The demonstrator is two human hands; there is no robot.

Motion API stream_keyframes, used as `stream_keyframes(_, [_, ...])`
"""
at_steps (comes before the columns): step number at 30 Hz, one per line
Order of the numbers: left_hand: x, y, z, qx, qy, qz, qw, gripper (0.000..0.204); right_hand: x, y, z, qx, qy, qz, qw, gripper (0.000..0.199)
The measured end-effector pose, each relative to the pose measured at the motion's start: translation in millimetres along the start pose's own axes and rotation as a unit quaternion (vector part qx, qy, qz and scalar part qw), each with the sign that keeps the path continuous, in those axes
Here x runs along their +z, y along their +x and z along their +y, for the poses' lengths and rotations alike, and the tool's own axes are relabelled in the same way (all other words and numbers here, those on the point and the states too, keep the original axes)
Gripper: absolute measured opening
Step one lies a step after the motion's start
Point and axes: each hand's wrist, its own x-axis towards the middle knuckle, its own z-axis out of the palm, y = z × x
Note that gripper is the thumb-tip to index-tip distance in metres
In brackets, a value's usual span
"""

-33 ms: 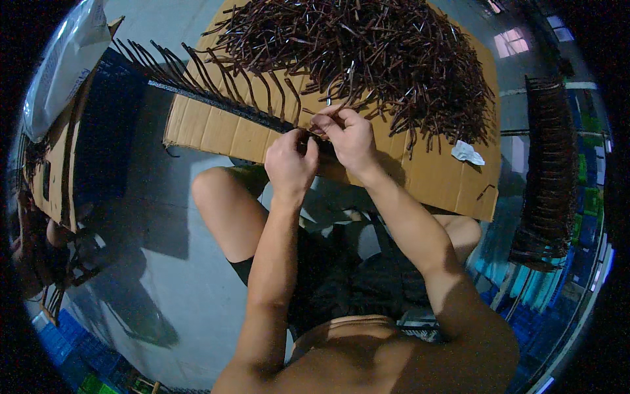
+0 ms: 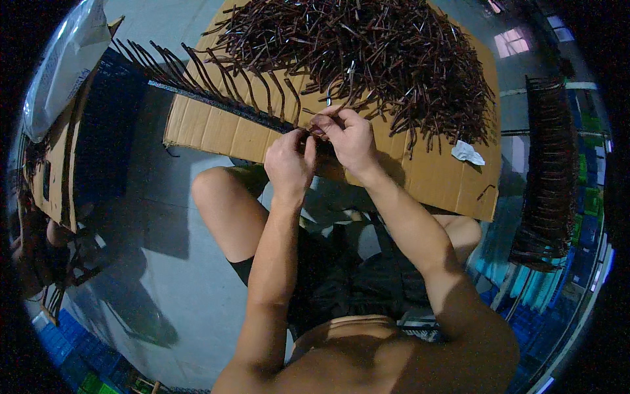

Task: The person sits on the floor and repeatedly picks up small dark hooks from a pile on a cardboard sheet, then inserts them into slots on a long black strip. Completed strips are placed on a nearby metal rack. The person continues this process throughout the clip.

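A big pile of thin dark brown curved sticks (image 2: 367, 52) lies on a cardboard sheet (image 2: 216, 134) resting over my knees. A long dark strip (image 2: 216, 102) runs from my hands toward the upper left, with a row of the same sticks standing in it like comb teeth. My left hand (image 2: 289, 157) pinches the near end of that strip. My right hand (image 2: 348, 141) is pressed against the left one, its fingers closed on a brown stick at the strip's end. The fingertips hide the exact contact.
A white scrap (image 2: 467, 152) lies on the cardboard's right side. A dark rack (image 2: 548, 171) filled with rows of sticks stands at the right. At the left are a cardboard box (image 2: 59, 164), a clear plastic bag (image 2: 62, 62) and a dark blue crate (image 2: 115, 131).
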Motion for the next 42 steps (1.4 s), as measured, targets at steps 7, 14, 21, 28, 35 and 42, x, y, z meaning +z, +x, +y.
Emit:
stream_keyframes(7, [5.3, -3.7, -3.8, 0.031, 0.046, 0.019, 0.998, 0.015, 5.4, -2.4, 6.7, -0.059, -0.013, 0.026, 0.998, 0.011])
stream_keyframes(14, [9.8, -5.1, -7.6, 0.043, 0.03, 0.027, 0.998, 0.008, 4.0, -3.8, -21.6, -0.191, -0.205, -0.019, 0.96, 0.017])
stream_keyframes(21, [-3.4, 5.3, -7.3, -0.089, 0.037, 0.009, 0.995, 0.017, -57.4, 41.6, -17.7, -0.127, -0.395, -0.139, 0.899, 0.029])
stream_keyframes(28, [4.0, -0.8, -2.9, 0.002, -0.04, -0.015, 0.999, 0.014, -81.8, 54.5, 14.1, -0.144, -0.524, -0.147, 0.827, 0.015])
stream_keyframes(35, [6.0, -2.8, -0.4, 0.04, -0.012, 0.024, 0.999, 0.013, -57.6, 28.3, -3.5, -0.024, -0.283, -0.061, 0.957, 0.013])
stream_keyframes(42, [8.0, -3.6, -5.2, 0.064, 0.013, 0.025, 0.998, 0.01, -3.5, -6.6, -21.5, 0.007, -0.051, -0.031, 0.998, 0.014])
